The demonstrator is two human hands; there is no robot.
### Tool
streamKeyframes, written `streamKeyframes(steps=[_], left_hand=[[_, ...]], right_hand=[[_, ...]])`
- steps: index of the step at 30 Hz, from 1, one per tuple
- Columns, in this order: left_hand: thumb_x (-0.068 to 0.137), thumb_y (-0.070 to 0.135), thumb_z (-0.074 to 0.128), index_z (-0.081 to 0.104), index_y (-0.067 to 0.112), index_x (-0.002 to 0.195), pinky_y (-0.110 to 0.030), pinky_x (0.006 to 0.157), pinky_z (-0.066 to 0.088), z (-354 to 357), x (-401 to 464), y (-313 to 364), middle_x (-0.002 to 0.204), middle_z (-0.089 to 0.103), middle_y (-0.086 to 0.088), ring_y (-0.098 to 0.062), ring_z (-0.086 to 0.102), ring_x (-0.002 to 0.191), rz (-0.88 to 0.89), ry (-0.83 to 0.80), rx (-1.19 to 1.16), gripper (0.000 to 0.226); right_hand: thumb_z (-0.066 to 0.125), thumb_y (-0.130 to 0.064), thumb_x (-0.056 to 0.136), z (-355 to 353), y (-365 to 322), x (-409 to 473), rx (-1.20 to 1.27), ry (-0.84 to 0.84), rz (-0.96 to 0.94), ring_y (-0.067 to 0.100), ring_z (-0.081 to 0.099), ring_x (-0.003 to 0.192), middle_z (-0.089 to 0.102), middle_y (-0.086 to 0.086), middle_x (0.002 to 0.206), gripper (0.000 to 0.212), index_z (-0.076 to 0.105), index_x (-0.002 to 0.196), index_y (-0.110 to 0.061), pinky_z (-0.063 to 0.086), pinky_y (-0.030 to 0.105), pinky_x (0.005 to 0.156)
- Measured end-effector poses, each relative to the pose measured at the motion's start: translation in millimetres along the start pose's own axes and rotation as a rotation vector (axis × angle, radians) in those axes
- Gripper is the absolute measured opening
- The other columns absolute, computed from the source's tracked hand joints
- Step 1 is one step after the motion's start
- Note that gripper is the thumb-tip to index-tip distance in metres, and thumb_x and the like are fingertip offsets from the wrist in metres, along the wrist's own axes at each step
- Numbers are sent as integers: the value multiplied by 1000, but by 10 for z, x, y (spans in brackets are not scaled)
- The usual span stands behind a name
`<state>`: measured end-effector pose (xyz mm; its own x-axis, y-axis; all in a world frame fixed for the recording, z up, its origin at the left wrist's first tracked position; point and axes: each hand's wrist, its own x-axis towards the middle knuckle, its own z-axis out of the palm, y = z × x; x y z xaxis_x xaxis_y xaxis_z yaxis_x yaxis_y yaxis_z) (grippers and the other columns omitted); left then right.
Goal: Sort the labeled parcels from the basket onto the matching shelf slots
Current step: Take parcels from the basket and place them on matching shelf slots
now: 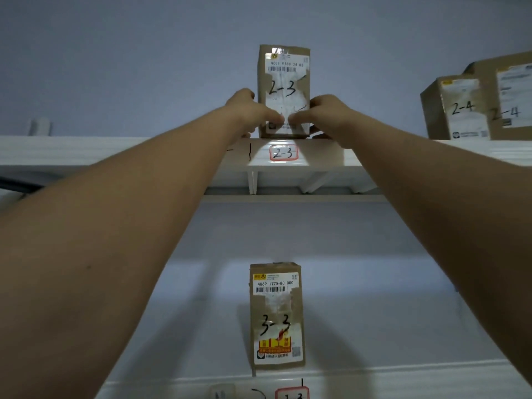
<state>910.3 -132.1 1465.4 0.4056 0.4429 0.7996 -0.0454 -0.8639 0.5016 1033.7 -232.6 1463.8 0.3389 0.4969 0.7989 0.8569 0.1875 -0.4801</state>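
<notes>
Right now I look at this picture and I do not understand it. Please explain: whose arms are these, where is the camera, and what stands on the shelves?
There is no machine here. A person wears one camera on the head, so you see their two bare arms reaching forward and up.

The left hand and the right hand grip the lower sides of an upright cardboard parcel marked 2-3. It stands on the upper shelf, right above the slot label 2-3, so it matches.

To the right on that shelf stand two parcels marked 2-4, a smaller one in front of a larger one.

On the lower shelf stands a parcel marked 3-3. The slot label below it is cut off by the picture edge.
</notes>
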Motion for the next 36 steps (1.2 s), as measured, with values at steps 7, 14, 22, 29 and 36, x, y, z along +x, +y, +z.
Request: streamKeyframes(steps=[7, 14, 22, 29, 36], left_hand=[[79, 22, 75, 54, 9, 125, -32, 86, 49, -25, 136, -59, 123, 61, -6, -24, 58, 105, -47, -87, 73, 51], [80, 30, 74, 55, 7, 124, -34, 87, 46, 10, 231, -83, 120, 61, -9, -26, 57, 106, -104, -103, 167, 53], [82, 30, 71, 53, 9, 126, -40, 96, 47, 41, 222, -100, 123, 60, -9, -28, 57, 111, -131, -122, 168, 52], [86, 25, 65, 53, 9, 125, -32, 82, 45, 60, 161, -66, 122, 59, -9, -27, 56, 106, -121, -144, 201, 44], [89, 36, 60, 21, 8, 144, -35, 88, 42, -4, 66, -63, 138, 43, -12, -29, 47, 121, -107, -7, 196, 73]], right_hand=[[68, -25, 85, 50, 11, 92, -133, -32, 30, 14, 57, 76, 64, 9, 104, 33, 62, 110, -4, 44, 20, 61], [64, -30, 87, 98, 8, 151, -254, -42, 57, 15, 53, 73, 58, 5, 91, 34, 59, 111, -5, 40, 23, 63], [62, -34, 89, 149, 50, 184, -293, -16, 63, 21, 52, 90, 59, 9, 109, 44, 55, 120, -4, 41, 30, 77], [63, -35, 87, 169, 57, 162, -315, 9, 48, 22, 52, 92, 59, 12, 119, 47, 54, 121, -4, 42, 30, 77], [62, -38, 88, 124, 52, 92, -298, 61, 13, 18, 46, 93, 50, 3, 96, 39, 52, 107, -6, 38, 25, 71]])
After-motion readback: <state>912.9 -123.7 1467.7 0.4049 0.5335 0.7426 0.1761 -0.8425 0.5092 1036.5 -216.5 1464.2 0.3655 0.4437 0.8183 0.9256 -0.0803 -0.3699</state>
